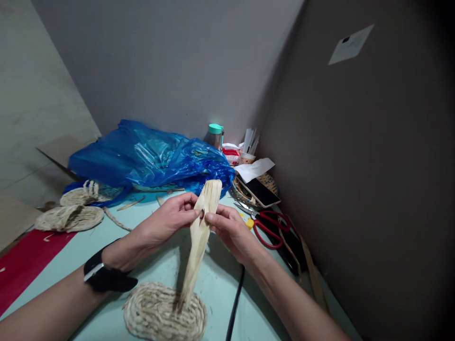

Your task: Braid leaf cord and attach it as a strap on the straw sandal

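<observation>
A pale, flat strip of dried husk (199,241) rises from a coiled, braided oval sole (159,312) at the front of the table. My left hand (177,213) pinches the strip's left edge between thumb and fingers. On its right edge, my right hand (227,225) grips it with the thumb in front. Between the two thumbs the strip has a small dark gap or split. The strip's upper end stands free above both hands. A black band with a light buckle is round my left wrist.
A blue plastic bag (142,156) lies at the back. Woven slippers (71,218) rest at left near a red cloth (35,260). Red-handled scissors (272,227), a phone (261,192) on a woven basket and a teal-lidded bottle (215,135) are at right. A black cable (235,303) crosses the front.
</observation>
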The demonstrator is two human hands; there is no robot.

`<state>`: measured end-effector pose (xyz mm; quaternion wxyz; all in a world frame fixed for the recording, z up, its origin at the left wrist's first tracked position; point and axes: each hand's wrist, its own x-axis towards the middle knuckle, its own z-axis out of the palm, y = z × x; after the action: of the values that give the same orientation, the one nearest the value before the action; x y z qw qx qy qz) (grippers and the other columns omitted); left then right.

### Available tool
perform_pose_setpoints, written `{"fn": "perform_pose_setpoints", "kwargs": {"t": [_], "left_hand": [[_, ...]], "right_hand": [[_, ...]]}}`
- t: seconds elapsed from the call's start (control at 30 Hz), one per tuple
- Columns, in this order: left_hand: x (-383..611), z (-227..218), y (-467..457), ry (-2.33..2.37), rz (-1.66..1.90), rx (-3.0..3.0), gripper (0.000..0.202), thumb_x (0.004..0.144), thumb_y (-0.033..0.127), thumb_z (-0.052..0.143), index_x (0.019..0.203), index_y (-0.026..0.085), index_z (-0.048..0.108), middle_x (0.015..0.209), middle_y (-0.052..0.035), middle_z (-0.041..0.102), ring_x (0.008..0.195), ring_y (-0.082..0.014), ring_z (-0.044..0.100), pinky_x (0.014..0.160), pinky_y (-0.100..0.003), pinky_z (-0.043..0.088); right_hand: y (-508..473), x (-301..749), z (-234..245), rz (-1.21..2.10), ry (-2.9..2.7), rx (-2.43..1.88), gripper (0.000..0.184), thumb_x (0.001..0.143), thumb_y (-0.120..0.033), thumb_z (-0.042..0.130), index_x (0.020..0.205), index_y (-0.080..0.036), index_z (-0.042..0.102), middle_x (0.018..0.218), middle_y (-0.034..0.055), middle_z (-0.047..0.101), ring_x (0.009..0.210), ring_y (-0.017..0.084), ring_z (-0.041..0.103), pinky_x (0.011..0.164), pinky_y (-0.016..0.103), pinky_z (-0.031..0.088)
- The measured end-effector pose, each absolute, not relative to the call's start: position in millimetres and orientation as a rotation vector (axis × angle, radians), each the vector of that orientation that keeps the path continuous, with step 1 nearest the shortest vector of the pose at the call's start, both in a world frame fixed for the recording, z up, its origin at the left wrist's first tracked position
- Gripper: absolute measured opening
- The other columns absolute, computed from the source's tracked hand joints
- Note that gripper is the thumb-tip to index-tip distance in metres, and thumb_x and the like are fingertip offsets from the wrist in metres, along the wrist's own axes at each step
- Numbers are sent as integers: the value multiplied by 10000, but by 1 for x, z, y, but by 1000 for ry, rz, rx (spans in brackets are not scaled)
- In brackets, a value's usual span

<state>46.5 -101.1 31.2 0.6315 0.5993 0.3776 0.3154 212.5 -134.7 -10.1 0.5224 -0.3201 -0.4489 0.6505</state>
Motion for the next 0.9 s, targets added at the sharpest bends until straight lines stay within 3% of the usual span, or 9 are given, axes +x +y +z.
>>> {"fn": "perform_pose_setpoints", "kwargs": {"t": [0.2,0.47,0.7,0.9], "left_hand": [[47,24,-97,861,696,1264,235,750,311,747,877,174,603,799,5,627,772,-175,609,724,-291,459],[47,21,-98,817,730,1243,230,768,350,736,856,186,601,704,32,575,603,-124,531,623,-259,427],[42,25,-95,774,652,1338,309,703,333,816,907,163,660,804,-8,616,714,-147,547,635,-250,400],[45,21,-96,811,649,1310,211,770,328,756,851,172,638,781,8,586,703,-146,549,641,-254,433]], "right_hand": [[-131,213,-14,1587,-1061,-756,256,736,-374,770,873,-165,711,795,25,664,706,148,546,727,277,427],[-135,210,-7,1656,-1083,-717,315,752,-400,743,972,-179,694,843,55,722,769,195,637,710,298,474],[-134,209,-16,1503,-1039,-806,312,779,-388,733,1019,-200,668,919,25,693,764,171,606,714,281,459],[-131,211,-21,1398,-983,-835,258,832,-398,699,988,-210,616,841,-2,636,745,160,569,748,285,447]]}}
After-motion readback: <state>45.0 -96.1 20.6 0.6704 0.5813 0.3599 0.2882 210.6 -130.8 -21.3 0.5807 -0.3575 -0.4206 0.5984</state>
